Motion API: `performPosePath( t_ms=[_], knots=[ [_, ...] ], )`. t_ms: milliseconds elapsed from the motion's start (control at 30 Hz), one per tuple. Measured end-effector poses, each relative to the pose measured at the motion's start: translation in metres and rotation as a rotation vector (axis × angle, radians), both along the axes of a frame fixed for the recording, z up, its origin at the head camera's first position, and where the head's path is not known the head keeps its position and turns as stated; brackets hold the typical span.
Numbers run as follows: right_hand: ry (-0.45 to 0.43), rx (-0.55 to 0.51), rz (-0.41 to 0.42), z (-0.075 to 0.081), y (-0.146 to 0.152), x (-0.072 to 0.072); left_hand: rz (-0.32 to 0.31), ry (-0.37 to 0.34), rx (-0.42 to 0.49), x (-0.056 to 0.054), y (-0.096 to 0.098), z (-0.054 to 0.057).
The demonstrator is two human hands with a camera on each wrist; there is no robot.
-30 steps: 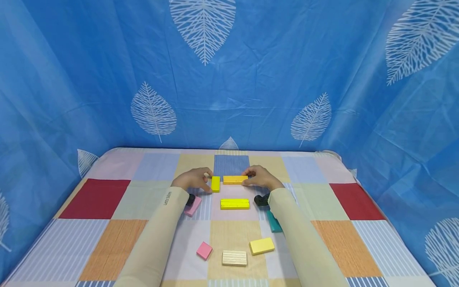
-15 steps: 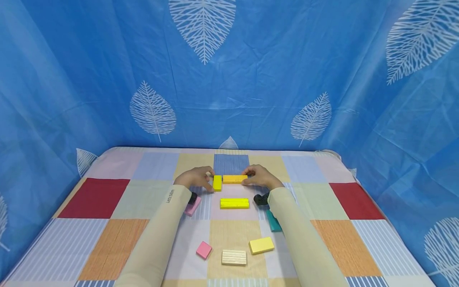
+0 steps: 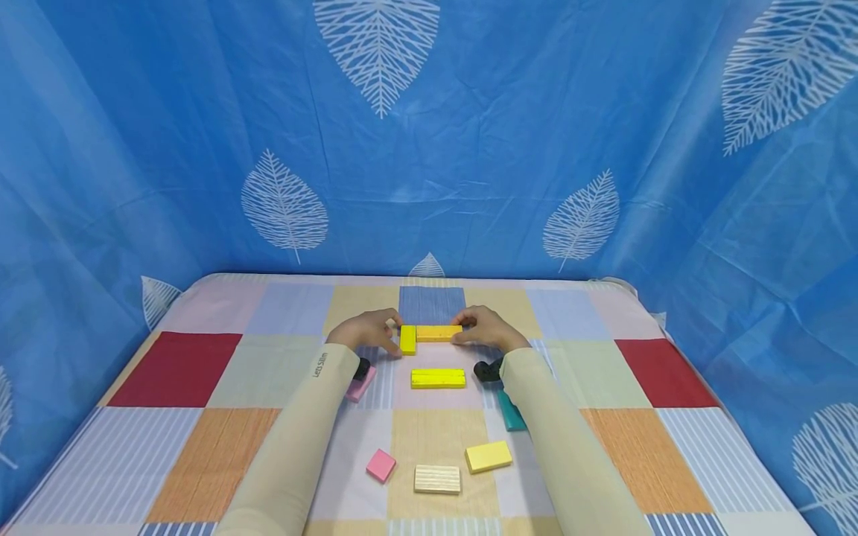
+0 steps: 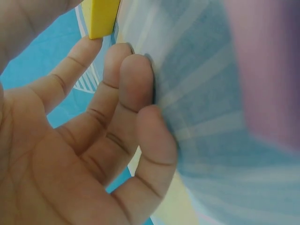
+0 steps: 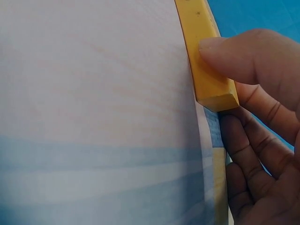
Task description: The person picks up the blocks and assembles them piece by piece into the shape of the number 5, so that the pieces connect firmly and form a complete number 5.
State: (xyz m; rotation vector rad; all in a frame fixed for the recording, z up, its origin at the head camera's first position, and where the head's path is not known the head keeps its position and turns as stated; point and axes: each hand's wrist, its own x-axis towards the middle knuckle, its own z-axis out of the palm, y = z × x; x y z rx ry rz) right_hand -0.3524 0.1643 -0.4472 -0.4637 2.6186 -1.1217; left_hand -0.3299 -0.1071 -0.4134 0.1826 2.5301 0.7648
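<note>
My left hand (image 3: 365,330) pinches a yellow block (image 3: 408,340) between thumb and index finger at its near and far ends. In the left wrist view, the index fingertip meets the corner of that block (image 4: 104,18) while the other fingers curve loosely. To its right lies a longer orange-yellow block (image 3: 436,333), set crosswise, its left end right against the yellow one. My right hand (image 3: 488,330) grips the right end of this orange-yellow block; the right wrist view shows the thumb on its side (image 5: 206,75) and fingers behind it.
Nearer me lies a bright yellow block (image 3: 438,379) with a lengthwise seam. A pink block (image 3: 360,385) and a green block (image 3: 512,412) are partly hidden by the arms. Closer still are a small pink block (image 3: 381,466), a pale yellow block (image 3: 488,457) and a ridged wooden block (image 3: 437,479).
My left hand has slid the yellow block rightward, closing the gap to the orange-yellow block. The right hand has kept its grip and stayed nearly still.
</note>
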Motion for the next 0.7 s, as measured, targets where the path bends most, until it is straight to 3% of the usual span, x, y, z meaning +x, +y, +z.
performPosePath(
  t_ms=[700],
  knots=[
    [-0.022,0.010,-0.008,-0.0003,-0.0012,0.0004,0.011,-0.007,-0.015,-0.0016,0.0015,-0.0029]
  ],
)
